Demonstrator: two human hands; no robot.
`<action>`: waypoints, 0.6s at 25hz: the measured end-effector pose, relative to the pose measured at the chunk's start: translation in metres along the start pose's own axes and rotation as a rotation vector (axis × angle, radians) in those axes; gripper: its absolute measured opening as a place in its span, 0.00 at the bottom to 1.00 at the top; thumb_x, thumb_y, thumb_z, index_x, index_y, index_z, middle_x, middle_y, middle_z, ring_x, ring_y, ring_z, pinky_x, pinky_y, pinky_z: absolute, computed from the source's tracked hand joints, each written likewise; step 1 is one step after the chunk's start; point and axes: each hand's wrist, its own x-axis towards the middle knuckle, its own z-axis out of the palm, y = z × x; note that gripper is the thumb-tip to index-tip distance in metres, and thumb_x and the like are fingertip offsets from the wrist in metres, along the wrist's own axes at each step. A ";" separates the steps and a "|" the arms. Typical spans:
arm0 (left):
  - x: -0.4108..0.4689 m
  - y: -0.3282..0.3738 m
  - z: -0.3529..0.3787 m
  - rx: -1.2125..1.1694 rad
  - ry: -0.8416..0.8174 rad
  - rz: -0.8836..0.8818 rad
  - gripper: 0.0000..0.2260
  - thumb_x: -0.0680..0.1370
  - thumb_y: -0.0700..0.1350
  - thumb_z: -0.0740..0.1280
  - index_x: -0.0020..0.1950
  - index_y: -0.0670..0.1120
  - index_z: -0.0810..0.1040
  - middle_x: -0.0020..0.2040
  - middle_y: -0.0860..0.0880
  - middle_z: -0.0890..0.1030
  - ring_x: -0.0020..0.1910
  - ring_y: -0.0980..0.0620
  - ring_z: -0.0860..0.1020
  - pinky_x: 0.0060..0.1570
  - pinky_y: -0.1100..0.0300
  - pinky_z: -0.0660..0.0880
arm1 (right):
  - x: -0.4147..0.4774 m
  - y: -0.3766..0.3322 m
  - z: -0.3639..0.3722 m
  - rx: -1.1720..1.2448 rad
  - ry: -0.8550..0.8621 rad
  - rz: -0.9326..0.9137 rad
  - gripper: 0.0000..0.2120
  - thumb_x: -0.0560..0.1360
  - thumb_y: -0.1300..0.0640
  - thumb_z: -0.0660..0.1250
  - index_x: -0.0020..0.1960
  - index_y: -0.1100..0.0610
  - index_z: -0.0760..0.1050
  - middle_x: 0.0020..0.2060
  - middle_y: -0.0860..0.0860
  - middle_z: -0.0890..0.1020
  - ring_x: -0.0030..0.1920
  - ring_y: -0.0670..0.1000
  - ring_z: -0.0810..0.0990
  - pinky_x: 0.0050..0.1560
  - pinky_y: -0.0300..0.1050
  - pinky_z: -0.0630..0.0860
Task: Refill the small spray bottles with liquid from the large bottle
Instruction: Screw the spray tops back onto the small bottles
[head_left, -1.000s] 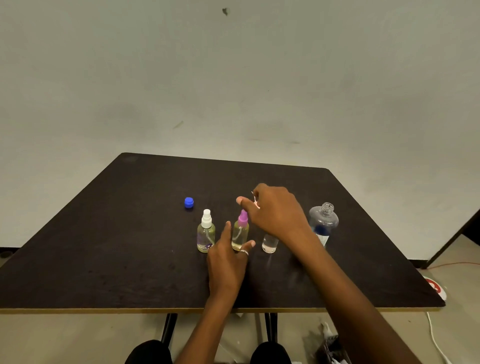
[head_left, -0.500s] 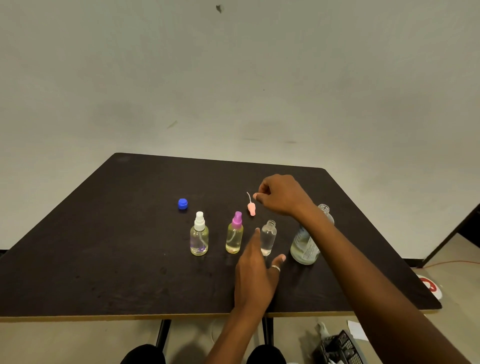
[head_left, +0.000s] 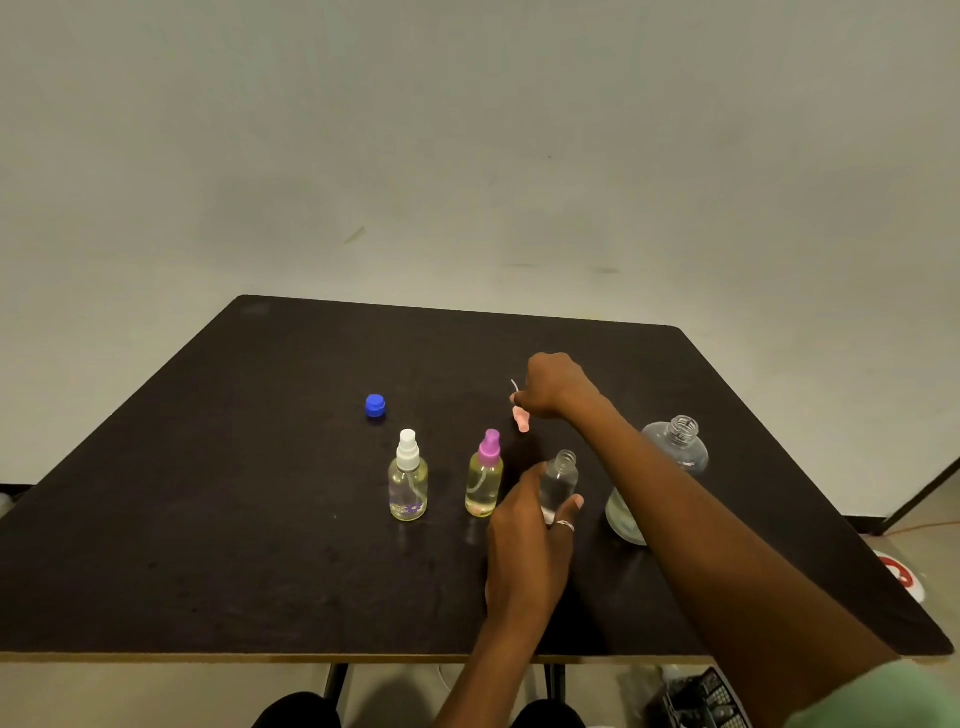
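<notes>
The dark surface (head_left: 234, 493) occupies the middle and lower part of the frame, with a pale wall behind it. Three small spray bottles stand upright in a row near the centre. The white-capped bottle (head_left: 408, 483) is leftmost in the frame and holds yellowish liquid with its sprayer fitted. The purple-capped bottle (head_left: 484, 478) stands near it to the right, also filled and closed. The uncapped small bottle (head_left: 558, 480) stands just right of the purple-capped one, with its threaded neck open. The left hand (head_left: 524, 551) reaches up from the lower centre, and its fingers (head_left: 574, 501) grasp the lower body of the uncapped small bottle, with the thumb on one side and the index finger on the other. A ring (head_left: 565, 526) is visible on this hand. The right hand (head_left: 553, 384) is above and behind the row, with its fingers clenched in a pinch on the pink spray head (head_left: 521, 420). The thin dip tube (head_left: 514, 385) of that head projects upward beside the hand. Whether the head touches the surface cannot be determined. The large bottle (head_left: 675, 452) stands at centre right of the frame with its neck open, and the right forearm crosses in front of part of it. The blue cap (head_left: 375, 406) lies alone on the surface, above and left of the row, well apart from the large bottle.
</notes>
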 end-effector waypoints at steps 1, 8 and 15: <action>0.000 0.000 0.000 0.004 -0.001 -0.004 0.15 0.76 0.50 0.71 0.63 0.54 0.77 0.55 0.58 0.82 0.55 0.62 0.78 0.55 0.66 0.76 | 0.004 0.000 0.002 -0.017 -0.018 0.004 0.16 0.77 0.52 0.69 0.35 0.58 0.69 0.30 0.51 0.72 0.32 0.48 0.73 0.32 0.38 0.67; 0.001 -0.003 0.001 0.010 -0.002 0.000 0.17 0.77 0.51 0.70 0.65 0.54 0.75 0.57 0.57 0.81 0.56 0.61 0.78 0.57 0.63 0.76 | 0.018 -0.002 0.016 -0.071 -0.093 0.005 0.13 0.72 0.52 0.74 0.42 0.58 0.73 0.37 0.53 0.77 0.41 0.53 0.79 0.45 0.45 0.78; 0.002 -0.004 0.001 0.025 -0.014 0.011 0.18 0.77 0.52 0.69 0.66 0.53 0.75 0.58 0.57 0.81 0.57 0.61 0.78 0.57 0.65 0.75 | 0.007 -0.008 0.007 -0.099 -0.081 -0.014 0.06 0.70 0.58 0.73 0.39 0.60 0.78 0.38 0.55 0.82 0.40 0.53 0.82 0.43 0.45 0.81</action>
